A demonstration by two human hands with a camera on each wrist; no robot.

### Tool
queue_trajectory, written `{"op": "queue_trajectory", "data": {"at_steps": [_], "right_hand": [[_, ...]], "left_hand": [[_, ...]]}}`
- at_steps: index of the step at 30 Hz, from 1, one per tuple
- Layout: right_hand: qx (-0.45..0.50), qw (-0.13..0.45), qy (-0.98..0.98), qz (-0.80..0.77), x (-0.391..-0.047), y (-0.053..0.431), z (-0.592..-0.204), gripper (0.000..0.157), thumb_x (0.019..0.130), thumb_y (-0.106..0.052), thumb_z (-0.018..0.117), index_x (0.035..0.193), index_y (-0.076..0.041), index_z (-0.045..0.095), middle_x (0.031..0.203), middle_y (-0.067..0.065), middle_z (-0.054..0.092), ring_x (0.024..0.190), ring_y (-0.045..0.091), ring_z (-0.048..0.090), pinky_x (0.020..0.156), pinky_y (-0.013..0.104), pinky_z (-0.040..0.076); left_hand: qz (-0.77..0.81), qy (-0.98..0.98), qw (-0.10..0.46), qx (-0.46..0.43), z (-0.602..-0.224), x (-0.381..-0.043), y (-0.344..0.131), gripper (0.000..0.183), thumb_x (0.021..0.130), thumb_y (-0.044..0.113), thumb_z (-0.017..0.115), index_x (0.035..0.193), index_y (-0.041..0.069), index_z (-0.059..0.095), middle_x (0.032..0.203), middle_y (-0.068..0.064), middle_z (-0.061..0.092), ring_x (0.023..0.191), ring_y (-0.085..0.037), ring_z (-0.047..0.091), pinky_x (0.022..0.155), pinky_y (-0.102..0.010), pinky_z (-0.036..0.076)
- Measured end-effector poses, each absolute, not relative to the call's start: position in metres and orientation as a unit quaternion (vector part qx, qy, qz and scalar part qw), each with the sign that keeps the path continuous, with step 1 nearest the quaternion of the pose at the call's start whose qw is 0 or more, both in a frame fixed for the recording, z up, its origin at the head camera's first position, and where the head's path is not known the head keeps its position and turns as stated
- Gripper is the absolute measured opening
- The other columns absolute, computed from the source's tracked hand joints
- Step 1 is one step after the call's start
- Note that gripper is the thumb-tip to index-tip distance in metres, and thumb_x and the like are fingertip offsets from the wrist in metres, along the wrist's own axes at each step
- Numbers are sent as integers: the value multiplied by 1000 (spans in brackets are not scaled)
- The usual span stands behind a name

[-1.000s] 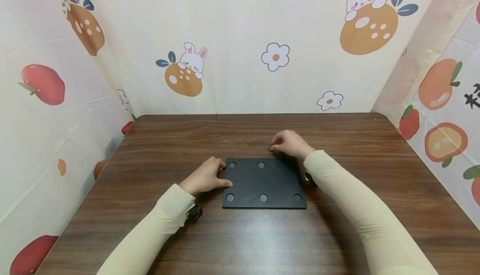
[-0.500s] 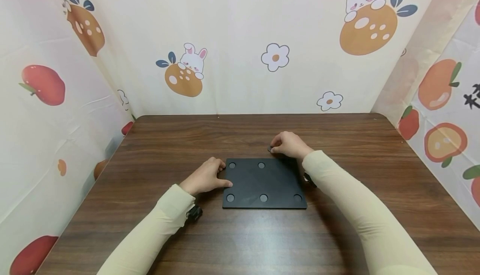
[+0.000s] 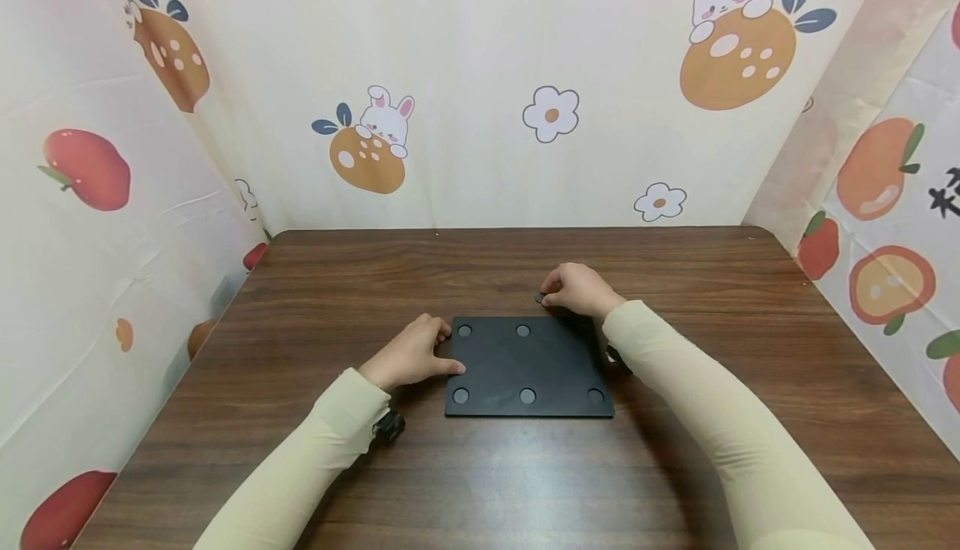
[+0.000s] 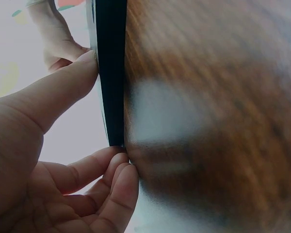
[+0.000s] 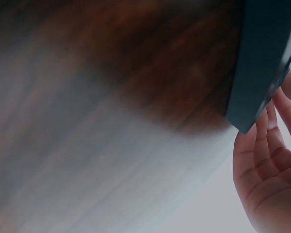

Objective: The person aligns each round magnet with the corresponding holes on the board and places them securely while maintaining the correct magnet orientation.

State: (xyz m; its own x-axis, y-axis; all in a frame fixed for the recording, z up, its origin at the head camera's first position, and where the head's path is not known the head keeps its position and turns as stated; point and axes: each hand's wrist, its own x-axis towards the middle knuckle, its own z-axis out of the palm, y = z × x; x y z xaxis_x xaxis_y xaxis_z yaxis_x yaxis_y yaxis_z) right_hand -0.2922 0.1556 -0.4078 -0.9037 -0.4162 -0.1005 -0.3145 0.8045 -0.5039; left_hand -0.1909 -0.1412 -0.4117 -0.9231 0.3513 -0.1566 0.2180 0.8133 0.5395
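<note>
A flat black board (image 3: 495,362) with several round recesses lies on the table. Its lower right recess (image 3: 596,396) looks darker than the others, which show grey rounds. My left hand (image 3: 411,354) grips the board's left edge; in the left wrist view the thumb (image 4: 72,82) lies on the top face and the curled fingers touch the corner. Beyond the back edge, my right hand (image 3: 581,290) pinches a small dark disc (image 3: 539,297) between thumb and fingers. The right arm and wrist cover the board's back right corner. The right wrist view shows the fingers past the board's edge, the disc hidden.
The brown wood-grain table (image 3: 337,283) reaches back to a cream curtain (image 3: 465,50) printed with rabbits and flowers. Printed curtains also hang along the left and right sides. A small black device (image 3: 390,425) is strapped at the left wrist.
My right hand has shifted very slightly left and toward me, still pinching the disc. The left hand and the board have stayed in place.
</note>
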Motion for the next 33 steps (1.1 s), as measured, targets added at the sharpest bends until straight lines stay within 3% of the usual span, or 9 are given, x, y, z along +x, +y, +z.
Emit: {"op": "queue_trajectory", "data": {"at_steps": [33], "right_hand": [[-201,81,950,-223,-289,159,-403,17,90,-17,71,102,-6,75,101,10,71,88,22,64,83,42,53]], "left_hand": [[266,943,127,152,-411,-191,-141,63,78,36,83,124,-1,60,119,-13,57,107,-24,56,95,-41,49]]}}
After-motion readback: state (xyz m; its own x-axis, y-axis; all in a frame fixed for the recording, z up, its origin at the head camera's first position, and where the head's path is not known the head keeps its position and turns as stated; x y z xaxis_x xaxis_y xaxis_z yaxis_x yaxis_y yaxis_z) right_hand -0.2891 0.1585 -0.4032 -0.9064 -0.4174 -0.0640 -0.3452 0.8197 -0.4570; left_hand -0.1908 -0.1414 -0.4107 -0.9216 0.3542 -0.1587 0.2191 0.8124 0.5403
